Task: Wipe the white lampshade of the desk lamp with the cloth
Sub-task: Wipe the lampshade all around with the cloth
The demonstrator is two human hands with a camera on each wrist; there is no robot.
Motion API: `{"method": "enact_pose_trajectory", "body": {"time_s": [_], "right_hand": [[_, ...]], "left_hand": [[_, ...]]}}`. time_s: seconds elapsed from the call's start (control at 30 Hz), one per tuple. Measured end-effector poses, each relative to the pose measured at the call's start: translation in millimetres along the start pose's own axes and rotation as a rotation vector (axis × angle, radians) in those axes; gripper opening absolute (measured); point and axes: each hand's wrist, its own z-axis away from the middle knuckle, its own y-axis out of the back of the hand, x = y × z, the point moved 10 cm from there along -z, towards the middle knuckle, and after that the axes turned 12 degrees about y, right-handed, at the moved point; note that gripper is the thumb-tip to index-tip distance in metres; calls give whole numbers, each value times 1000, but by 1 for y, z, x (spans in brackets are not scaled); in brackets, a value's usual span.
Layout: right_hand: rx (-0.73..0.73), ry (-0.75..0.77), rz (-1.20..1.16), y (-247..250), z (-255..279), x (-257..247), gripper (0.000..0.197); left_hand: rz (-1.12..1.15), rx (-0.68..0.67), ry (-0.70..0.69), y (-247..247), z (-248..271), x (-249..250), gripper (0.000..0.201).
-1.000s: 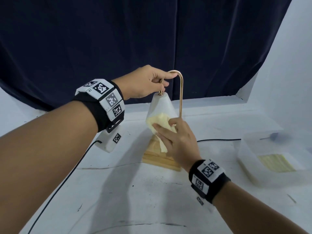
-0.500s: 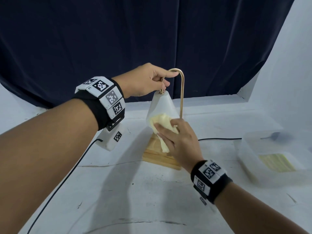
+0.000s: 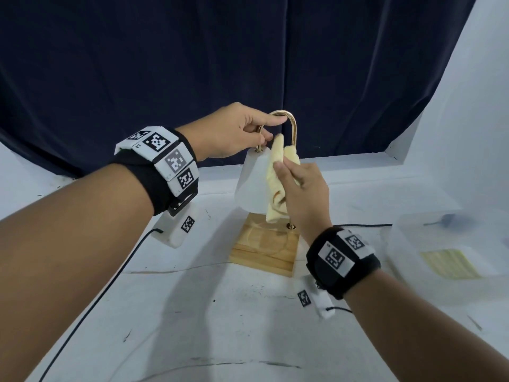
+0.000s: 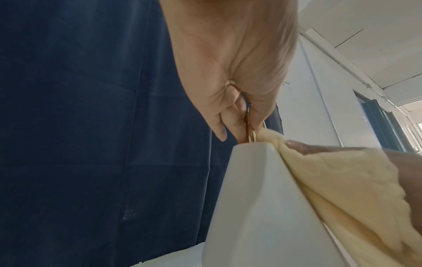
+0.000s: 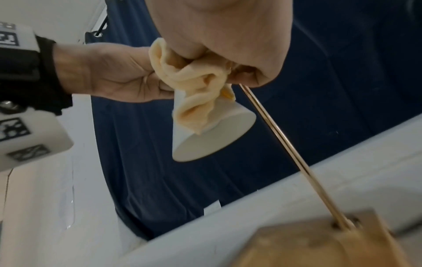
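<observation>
The white cone lampshade (image 3: pixel 251 183) hangs from a curved brass arm (image 3: pixel 292 125) over a wooden base (image 3: pixel 264 250). My left hand (image 3: pixel 237 133) pinches the brass arm just above the shade's top (image 4: pixel 251 146). My right hand (image 3: pixel 300 188) grips a pale yellow cloth (image 3: pixel 278 172) and presses it against the shade's right side, near the top. In the left wrist view the cloth (image 4: pixel 331 180) lies along the shade's slope. In the right wrist view the bunched cloth (image 5: pixel 196 94) covers the upper part of the shade (image 5: pixel 219 140).
A clear plastic box (image 3: pixel 446 257) holding a yellow cloth sits at the right on the white table (image 3: pixel 192 312). A black cable (image 3: pixel 358 225) runs behind the base. A dark curtain (image 3: pixel 220 64) hangs at the back, and a white wall rises on the right.
My right hand has slid the cloth up the lampshade, from its lower front to the upper right side near the top. The left hand stays on the brass arm.
</observation>
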Motion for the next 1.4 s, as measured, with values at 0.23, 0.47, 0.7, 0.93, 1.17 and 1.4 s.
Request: {"method": "enact_pose_trajectory", "body": {"time_s": [0.23, 0.47, 0.7, 0.93, 1.17, 1.4], "right_hand": [[26, -84, 0, 14, 36, 32, 31], [-81, -30, -56, 6, -7, 2, 27], [-101, -53, -85, 2, 14, 17, 30], [-94, 20, -102, 7, 3, 5, 34], [-93, -32, -51, 9, 13, 22, 33], [-147, 144, 100, 17, 12, 0, 47]], "left_hand": [[18, 130, -31, 3, 6, -2, 53], [29, 272, -93, 6, 16, -3, 50], [26, 409, -142, 10, 28, 0, 47], [66, 381, -103, 11, 23, -1, 46], [43, 377, -92, 10, 19, 4, 48], [88, 304, -67, 19, 13, -2, 50]]}}
